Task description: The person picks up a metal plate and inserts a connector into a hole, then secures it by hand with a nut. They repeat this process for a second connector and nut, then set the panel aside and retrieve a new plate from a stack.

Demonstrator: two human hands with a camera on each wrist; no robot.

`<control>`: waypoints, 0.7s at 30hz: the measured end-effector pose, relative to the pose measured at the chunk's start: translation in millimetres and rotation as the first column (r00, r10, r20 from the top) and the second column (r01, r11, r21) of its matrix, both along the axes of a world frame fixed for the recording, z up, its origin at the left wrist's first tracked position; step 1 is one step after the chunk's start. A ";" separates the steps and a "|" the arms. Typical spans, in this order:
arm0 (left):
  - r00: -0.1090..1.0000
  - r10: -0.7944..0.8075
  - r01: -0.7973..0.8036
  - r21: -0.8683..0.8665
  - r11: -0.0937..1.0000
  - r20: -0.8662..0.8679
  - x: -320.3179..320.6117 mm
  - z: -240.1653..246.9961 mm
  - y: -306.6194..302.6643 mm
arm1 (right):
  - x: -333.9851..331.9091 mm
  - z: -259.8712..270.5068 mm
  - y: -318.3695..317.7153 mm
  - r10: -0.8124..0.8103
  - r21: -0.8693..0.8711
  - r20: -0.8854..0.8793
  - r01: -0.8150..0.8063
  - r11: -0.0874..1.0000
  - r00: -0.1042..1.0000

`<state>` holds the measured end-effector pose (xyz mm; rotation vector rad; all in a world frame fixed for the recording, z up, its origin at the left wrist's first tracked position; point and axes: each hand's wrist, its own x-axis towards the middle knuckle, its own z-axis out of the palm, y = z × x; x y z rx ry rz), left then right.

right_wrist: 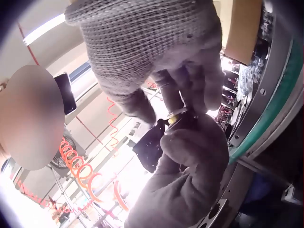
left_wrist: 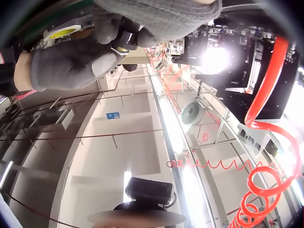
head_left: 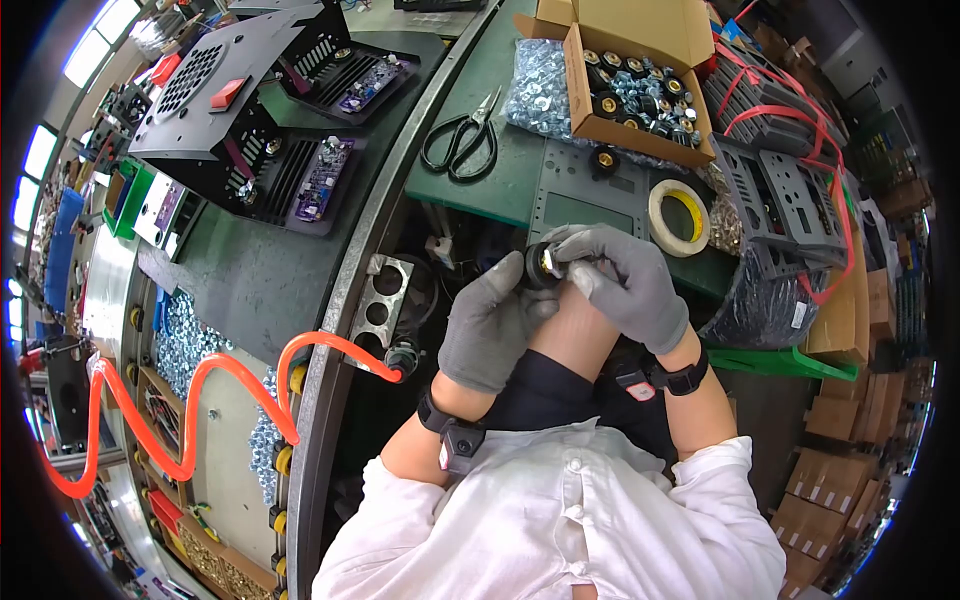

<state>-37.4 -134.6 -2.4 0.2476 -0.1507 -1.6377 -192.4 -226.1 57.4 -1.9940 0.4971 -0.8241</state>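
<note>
A round black part [head_left: 538, 268] with a silvery nut [head_left: 550, 262] on its face is between two grey-gloved hands. My left hand [head_left: 490, 325] grips the black part from the side, thumb against its edge. At the nut, the curled thumb and fingers of my right hand [head_left: 628, 285] pinch from the right. The left wrist view has the black part [left_wrist: 128, 34] between the left glove [left_wrist: 166, 18] above and the right glove [left_wrist: 71, 64]. Fingers partly cover the part [right_wrist: 185, 121] in the right wrist view, between my right hand [right_wrist: 147, 47] and left hand [right_wrist: 190, 175].
Beyond the hands are black-handled scissors [head_left: 460, 145], a tape roll [head_left: 679, 217], a flat grey plate [head_left: 590, 190] and an open box [head_left: 640, 145] of black parts and nuts. A metal rail [head_left: 345, 300] and coiled orange hose [head_left: 200, 385] lie left, near black housings [head_left: 210, 90].
</note>
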 end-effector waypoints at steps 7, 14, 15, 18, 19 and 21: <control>0.996 0.086 -0.085 0.148 0.985 0.005 -3.4 2.5 5.2 | 6.7 4.9 7.6 -0.142 -0.096 -0.107 0.132 0.987 0.984; 0.827 0.203 -0.259 0.035 0.965 0.525 15.8 -60.0 -18.2 | 8.9 -5.6 -0.8 -0.424 0.537 0.122 0.299 0.788 0.897; 0.671 0.217 -0.205 -0.104 0.973 0.709 11.5 -64.9 -23.2 | 8.8 -14.3 -0.3 -0.412 0.485 0.028 0.348 0.802 0.911; 0.970 -0.170 0.170 -0.018 0.985 -0.172 -2.7 -62.8 -36.2 | 3.7 -20.7 6.5 -0.403 0.420 -0.084 0.399 0.815 0.911; 0.953 -0.208 0.181 -0.137 0.974 -0.221 -5.8 -71.2 -39.8 | -1.6 -22.8 8.2 -0.422 0.394 -0.095 0.424 0.816 0.901; 0.933 -0.236 0.204 -0.142 0.969 -0.272 -10.6 -80.3 -40.4 | -12.3 -20.2 9.7 -0.445 0.374 -0.129 0.460 0.805 0.886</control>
